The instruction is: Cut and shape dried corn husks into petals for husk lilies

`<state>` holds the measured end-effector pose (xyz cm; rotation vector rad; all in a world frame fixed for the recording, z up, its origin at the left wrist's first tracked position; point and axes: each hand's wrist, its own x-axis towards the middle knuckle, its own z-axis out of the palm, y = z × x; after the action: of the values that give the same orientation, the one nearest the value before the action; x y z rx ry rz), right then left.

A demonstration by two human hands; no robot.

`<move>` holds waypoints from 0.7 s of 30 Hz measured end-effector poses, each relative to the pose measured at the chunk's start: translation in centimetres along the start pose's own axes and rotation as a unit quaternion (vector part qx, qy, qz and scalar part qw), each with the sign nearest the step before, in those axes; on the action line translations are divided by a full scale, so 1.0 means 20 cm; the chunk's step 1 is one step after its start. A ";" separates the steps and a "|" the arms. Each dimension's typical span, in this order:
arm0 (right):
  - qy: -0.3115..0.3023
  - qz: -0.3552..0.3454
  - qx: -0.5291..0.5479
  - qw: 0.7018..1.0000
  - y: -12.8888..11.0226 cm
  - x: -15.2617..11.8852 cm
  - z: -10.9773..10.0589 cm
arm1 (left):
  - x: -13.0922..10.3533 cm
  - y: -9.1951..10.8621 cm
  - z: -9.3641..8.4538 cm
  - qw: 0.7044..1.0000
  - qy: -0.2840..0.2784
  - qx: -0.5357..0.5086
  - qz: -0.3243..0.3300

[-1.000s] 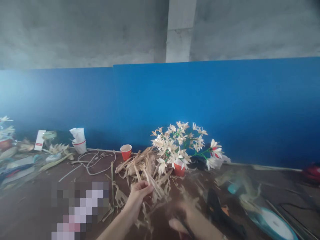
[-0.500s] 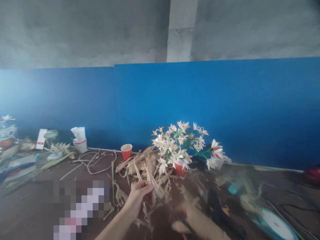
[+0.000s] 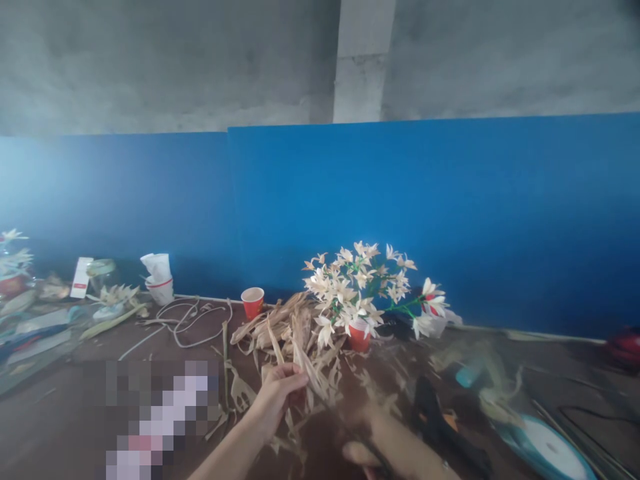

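Brown tabletop (image 3: 75, 413); left hand (image 3: 277, 393) pinching dry papery husk strip (image 3: 305, 363).

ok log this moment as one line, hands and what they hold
left hand: pinching dried husk strip | right hand: blurred, dark tool, grip unclear | nearby: husk pile, flower bunch in red cup

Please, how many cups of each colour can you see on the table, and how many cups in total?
Red cups: 2, an empty one by the blue wall and one holding the white flowers.
White cups: 1 stack at the left; the number inside the stack cannot be told.
Total: 3, counting the stack as one.
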<state>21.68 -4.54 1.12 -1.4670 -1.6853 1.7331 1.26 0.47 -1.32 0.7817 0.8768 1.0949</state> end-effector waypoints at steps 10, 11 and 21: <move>0.026 0.013 -0.042 0.999 -0.02 -0.01 0.00 | -0.03 0.01 0.02 1.000 -0.022 -0.003 0.011; 0.031 0.017 -0.048 0.998 -0.02 -0.01 0.00 | -0.02 0.01 0.02 1.000 -0.022 -0.004 0.011; 0.035 0.013 -0.025 0.999 -0.02 -0.01 0.00 | -0.04 0.03 0.04 0.998 0.018 0.034 0.043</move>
<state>21.57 -4.53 1.56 -1.5594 -1.6928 1.6436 1.59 -0.22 -0.25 0.8650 0.9226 1.1632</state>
